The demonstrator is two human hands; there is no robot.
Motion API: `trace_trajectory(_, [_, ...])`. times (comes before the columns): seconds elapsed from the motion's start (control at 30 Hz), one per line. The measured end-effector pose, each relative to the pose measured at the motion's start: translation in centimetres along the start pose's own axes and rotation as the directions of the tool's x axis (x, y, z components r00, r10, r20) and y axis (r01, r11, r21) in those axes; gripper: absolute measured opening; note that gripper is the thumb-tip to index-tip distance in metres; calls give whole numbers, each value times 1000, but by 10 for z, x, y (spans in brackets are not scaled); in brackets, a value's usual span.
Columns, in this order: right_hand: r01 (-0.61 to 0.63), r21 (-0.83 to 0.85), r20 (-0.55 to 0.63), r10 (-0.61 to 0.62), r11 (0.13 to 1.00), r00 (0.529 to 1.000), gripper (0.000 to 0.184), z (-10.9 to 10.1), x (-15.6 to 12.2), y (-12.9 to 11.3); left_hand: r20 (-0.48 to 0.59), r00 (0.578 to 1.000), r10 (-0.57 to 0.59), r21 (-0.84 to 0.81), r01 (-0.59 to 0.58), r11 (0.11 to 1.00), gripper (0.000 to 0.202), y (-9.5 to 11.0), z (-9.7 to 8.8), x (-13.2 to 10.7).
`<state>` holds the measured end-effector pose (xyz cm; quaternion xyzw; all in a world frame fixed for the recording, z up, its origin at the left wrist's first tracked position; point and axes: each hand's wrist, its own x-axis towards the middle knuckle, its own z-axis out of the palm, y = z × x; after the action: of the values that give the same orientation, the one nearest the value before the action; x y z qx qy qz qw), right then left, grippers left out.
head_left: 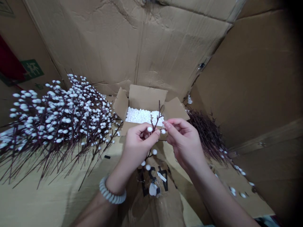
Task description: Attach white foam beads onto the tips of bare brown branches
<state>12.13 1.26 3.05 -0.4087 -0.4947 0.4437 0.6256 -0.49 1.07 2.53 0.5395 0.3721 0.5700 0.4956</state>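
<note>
A thin brown artificial twig (153, 122) with several white balls along it is pinched between the thumb and fingers of my left hand (140, 142). Its bare forked tip points up and away from me. Close on the right, my right hand (184, 140) has thumb and index finger pressed together beside a white ball (163, 131) on the twig; whether something small is between those fingertips I cannot make out. Just beyond both hands stands an open cardboard box (148, 96) holding many loose white foam balls (138, 115).
To the left lies a large heap of twigs with white balls (71, 116). A bundle of bare brown twigs (205, 134) rests on the right. Cardboard walls (132, 47) rise behind and to the right. Loose white balls (233, 190) lie at the right, and a small black piece (107, 156) at the left.
</note>
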Motion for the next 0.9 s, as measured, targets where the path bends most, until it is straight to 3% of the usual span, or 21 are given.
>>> trace_trajectory(0.9, [123, -269, 24, -121, 955, 992, 9, -7, -3, -2, 32, 1000, 1, 38, -2, 999, 24, -3, -1, 1])
